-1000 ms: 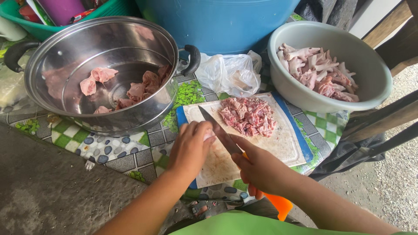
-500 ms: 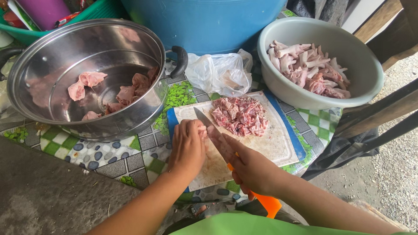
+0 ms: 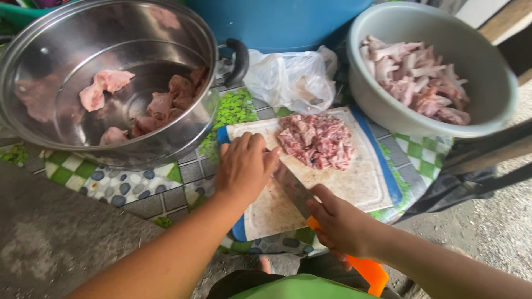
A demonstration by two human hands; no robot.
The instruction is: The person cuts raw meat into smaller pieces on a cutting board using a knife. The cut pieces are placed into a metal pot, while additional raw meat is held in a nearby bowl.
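Roughly midway, by the look of it: a heap of chopped meat (image 3: 316, 140) lay on the white cutting board (image 3: 366, 185), with uncut pieces waiting in the grey bowl (image 3: 499, 97) and several chunks in the steel pot (image 3: 183, 33). Left hand (image 3: 244, 166) rested flat, fingers loosely together, on the board beside the heap. Right hand (image 3: 341, 224) was clamped around the orange-handled knife (image 3: 296, 191), blade lying toward the heap.
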